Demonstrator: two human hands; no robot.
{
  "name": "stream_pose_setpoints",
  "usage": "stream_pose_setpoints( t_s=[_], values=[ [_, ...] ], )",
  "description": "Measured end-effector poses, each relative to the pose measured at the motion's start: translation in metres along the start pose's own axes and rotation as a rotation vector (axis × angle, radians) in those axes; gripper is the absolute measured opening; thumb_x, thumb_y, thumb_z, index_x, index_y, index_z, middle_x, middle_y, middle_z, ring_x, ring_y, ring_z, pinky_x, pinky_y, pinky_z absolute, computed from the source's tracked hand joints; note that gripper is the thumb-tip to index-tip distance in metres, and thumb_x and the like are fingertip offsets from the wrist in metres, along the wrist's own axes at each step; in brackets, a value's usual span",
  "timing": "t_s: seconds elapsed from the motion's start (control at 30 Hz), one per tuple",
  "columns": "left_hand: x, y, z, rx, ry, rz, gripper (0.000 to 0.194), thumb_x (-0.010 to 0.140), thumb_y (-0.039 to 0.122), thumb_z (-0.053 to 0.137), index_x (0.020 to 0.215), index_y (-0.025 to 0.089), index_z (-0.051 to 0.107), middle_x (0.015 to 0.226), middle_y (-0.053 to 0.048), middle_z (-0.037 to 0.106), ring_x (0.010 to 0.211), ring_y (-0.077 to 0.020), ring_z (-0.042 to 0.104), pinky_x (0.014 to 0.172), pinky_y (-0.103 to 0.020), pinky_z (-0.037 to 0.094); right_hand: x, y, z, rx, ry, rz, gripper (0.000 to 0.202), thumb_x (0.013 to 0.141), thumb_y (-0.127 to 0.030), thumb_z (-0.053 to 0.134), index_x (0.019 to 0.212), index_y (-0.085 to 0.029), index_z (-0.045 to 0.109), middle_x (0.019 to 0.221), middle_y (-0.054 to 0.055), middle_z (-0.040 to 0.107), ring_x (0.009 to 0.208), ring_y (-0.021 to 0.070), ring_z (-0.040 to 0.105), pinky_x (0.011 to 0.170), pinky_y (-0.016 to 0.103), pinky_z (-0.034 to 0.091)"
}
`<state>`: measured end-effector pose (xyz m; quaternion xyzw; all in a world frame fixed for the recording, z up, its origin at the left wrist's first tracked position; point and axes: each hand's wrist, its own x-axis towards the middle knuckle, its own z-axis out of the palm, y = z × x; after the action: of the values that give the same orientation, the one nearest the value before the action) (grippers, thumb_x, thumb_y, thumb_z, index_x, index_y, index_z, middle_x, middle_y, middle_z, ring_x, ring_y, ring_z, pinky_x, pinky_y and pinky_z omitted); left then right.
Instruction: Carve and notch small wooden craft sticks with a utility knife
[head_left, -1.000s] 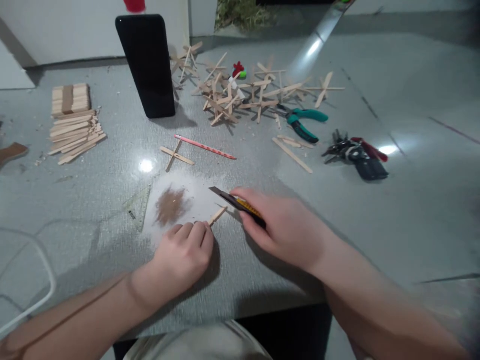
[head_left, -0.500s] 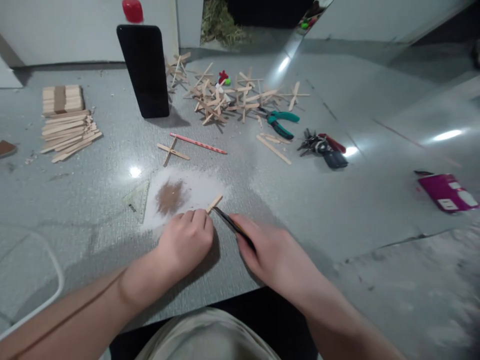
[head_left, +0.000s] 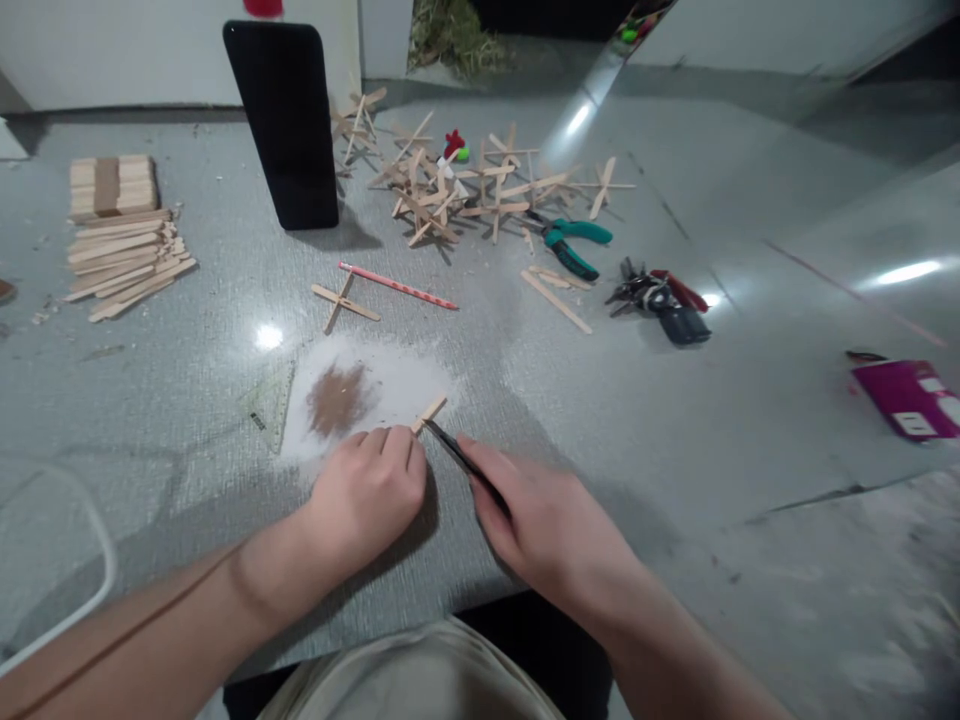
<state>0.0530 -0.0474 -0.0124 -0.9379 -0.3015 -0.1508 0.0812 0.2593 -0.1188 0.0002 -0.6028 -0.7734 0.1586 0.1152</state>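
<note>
The bench (head_left: 675,400) lay wide and grey, a black phone (head_left: 281,125) propped at the back beside a heap of stick crosses (head_left: 465,185). Nearer, the left hand (head_left: 367,490) was clenched over a stick (head_left: 429,412), pinning it flat with only the tip showing. The right hand (head_left: 547,525) had its grip wrapped round a knife (head_left: 459,462), blade touching that tip. Thin, light wood, probably quick to split; best held close to the cut, fingers behind the edge.

Pale raw wood stick (head_left: 430,411); dark metal knife blade (head_left: 450,452); glossy, finely textured grey table (head_left: 675,400); black glossy phone (head_left: 281,125).
</note>
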Motion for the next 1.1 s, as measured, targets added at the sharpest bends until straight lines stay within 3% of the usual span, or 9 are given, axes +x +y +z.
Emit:
stream_pose_setpoints(
  t_s=[0.17,0.37,0.5,0.73,0.93,1.1],
  values=[
    [0.001,0.000,0.000,-0.008,0.016,0.001,0.021,0.086,0.000,0.053,0.075,0.017,0.058,0.067,-0.004,0.058,0.057,-0.0204,0.058,0.048,-0.031,0.045,-0.001,0.000,0.002,-0.004,-0.013,-0.015,0.041,0.102,-0.020,0.044,0.139,-0.018,0.062,0.104,0.014,0.081,0.077,0.0278,0.079,0.076,0.045,0.066],
    [0.001,0.000,0.001,0.000,0.024,-0.002,0.023,0.089,0.000,0.049,0.078,0.017,0.060,0.067,-0.004,0.058,0.058,-0.0182,0.057,0.049,-0.029,0.046,-0.002,-0.004,0.005,-0.109,0.015,-0.011,0.043,0.101,-0.018,0.044,0.138,-0.016,0.064,0.095,0.012,0.080,0.067,0.0248,0.075,0.062,0.037,0.062],
    [0.001,0.000,0.001,-0.001,0.015,-0.005,0.021,0.085,0.000,0.051,0.076,0.017,0.059,0.066,-0.004,0.058,0.056,-0.0188,0.057,0.047,-0.029,0.047,-0.004,-0.014,0.009,-0.273,0.077,-0.040,0.041,0.100,-0.016,0.045,0.134,-0.016,0.068,0.079,0.007,0.075,0.054,0.0194,0.067,0.045,0.032,0.049],
    [0.004,0.000,-0.002,-0.021,-0.017,0.014,0.022,0.079,-0.002,0.052,0.071,0.018,0.056,0.066,-0.003,0.058,0.056,-0.0194,0.059,0.049,-0.030,0.049,0.002,-0.027,0.011,-0.435,0.233,-0.107,0.039,0.096,-0.005,0.046,0.124,-0.007,0.072,0.072,0.003,0.069,0.046,0.0155,0.059,0.042,0.031,0.042],
    [0.005,-0.001,-0.004,-0.025,-0.033,0.025,0.019,0.079,0.000,0.052,0.072,0.018,0.057,0.067,-0.004,0.058,0.055,-0.0203,0.060,0.049,-0.031,0.051,0.013,-0.027,-0.003,-0.405,0.136,-0.131,0.041,0.088,-0.004,0.050,0.121,-0.009,0.075,0.069,0.002,0.067,0.042,0.0146,0.056,0.041,0.031,0.038],
    [0.006,-0.001,-0.005,-0.006,-0.037,0.029,0.022,0.076,-0.002,0.050,0.071,0.018,0.056,0.066,-0.004,0.058,0.054,-0.0206,0.059,0.047,-0.031,0.051,0.014,-0.020,0.000,-0.360,0.118,-0.123,0.044,0.086,-0.003,0.052,0.125,-0.007,0.072,0.072,0.001,0.069,0.044,0.0153,0.059,0.042,0.033,0.037]
  ],
)
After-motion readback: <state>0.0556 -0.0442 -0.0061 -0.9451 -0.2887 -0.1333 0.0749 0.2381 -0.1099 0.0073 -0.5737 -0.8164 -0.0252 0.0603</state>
